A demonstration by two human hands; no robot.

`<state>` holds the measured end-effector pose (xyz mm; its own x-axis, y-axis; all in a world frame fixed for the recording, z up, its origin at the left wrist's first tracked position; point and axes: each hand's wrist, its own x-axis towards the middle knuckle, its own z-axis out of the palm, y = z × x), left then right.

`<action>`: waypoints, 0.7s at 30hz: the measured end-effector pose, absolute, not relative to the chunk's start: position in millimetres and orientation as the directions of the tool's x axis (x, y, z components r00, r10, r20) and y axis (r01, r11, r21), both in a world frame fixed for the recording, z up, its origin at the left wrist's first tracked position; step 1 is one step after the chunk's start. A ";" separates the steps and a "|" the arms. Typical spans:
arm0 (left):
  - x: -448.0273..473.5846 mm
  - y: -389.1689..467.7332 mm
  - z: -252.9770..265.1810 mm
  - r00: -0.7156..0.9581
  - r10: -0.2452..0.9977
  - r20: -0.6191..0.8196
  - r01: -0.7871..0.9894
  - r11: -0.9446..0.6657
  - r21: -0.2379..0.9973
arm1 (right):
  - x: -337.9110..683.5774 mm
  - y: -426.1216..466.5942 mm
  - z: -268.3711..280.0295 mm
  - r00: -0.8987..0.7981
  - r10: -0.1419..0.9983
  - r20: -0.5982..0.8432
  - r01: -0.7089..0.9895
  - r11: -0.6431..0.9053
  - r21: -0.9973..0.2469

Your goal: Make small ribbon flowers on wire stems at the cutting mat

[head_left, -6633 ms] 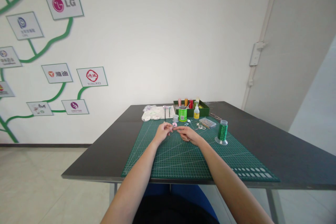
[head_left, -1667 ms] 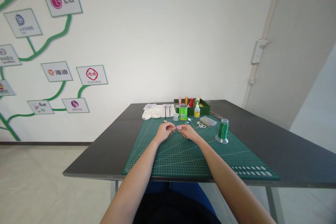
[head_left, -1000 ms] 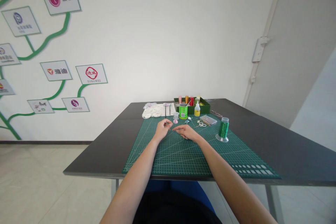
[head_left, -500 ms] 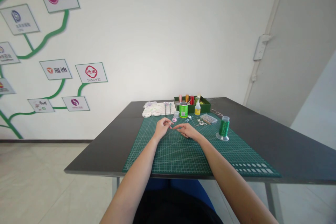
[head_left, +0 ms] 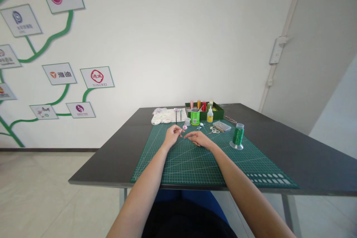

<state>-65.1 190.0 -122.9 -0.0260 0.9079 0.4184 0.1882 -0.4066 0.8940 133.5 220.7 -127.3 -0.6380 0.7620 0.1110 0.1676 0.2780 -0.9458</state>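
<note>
Pinched narrow, the thumb and forefinger of the left hand appear to hold a small pink-and-white round piece. The right hand stretches its forefinger towards that pinch, leaving a slight gap; whether it grips something fine is too small to tell.

Taking the hands as the centre of a clock, a dark table spreads all around, with a gridded green cutting mat beneath them. Towards the far edge at 1 o'clock sits a dark green box with spools of coloured thread standing in it. White cloth lies at 11. A large spool of green thread stands upright at 3. Next in size come a bright green can at 1, before the box; a yellow-labelled squeeze bottle between 1 and 2; a clear plastic case at 2; white-handled scissors between 2 and 3; and a small whitish tub at 12.

Smallest is the round piece, just beyond the left fingertips at 12. Moments ago it was at the right fingertips; now the right fingers are apart from it, which suggests the left hand alone steadies it, freeing the right for fine work.
</note>
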 end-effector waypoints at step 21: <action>-63.0 175.8 -118.1 0.146 0.836 0.530 0.745 -0.445 0.497 | 136.4 209.6 -113.2 -0.707 0.693 0.142 -0.097 0.105 -0.990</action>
